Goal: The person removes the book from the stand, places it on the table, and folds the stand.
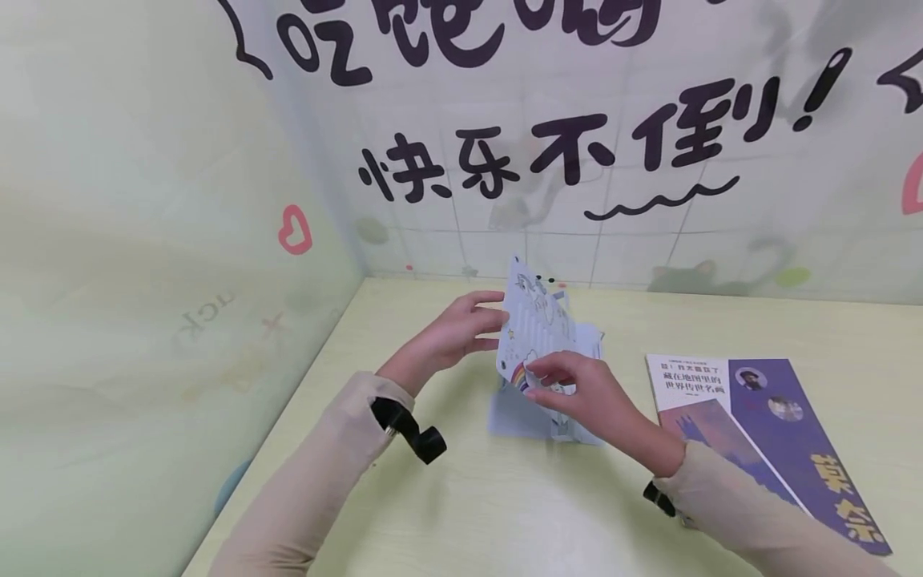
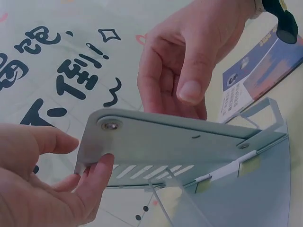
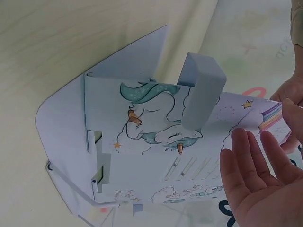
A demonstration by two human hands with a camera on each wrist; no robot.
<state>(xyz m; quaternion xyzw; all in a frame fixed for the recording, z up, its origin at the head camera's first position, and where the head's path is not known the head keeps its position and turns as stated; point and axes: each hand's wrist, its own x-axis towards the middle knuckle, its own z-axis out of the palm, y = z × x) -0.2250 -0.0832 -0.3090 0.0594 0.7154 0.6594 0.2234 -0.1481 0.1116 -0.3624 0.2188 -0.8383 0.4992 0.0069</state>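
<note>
A pale metal book stand point(image 1: 537, 324) with unicorn and rainbow prints stands on the table, its slotted panel raised at a slant above a flat base point(image 1: 521, 421). My left hand point(image 1: 461, 328) holds the panel's left edge. In the left wrist view one fingertip point(image 2: 106, 163) rests on the plain back of the panel, beside a round foot point(image 2: 112, 126). By the rainbow corner on the printed side is my right hand point(image 1: 587, 393); its relaxed fingers point(image 3: 244, 156) overlap the panel in the right wrist view. A bent metal clip point(image 3: 204, 94) sticks out from the panel.
To the right lies a purple and white book point(image 1: 764, 441) on the pale table point(image 1: 497, 513). A curtain with large black lettering point(image 1: 497, 216) hangs behind, and another covers the left side point(image 1: 144, 280). Both wrists carry small black cameras point(image 1: 411, 429).
</note>
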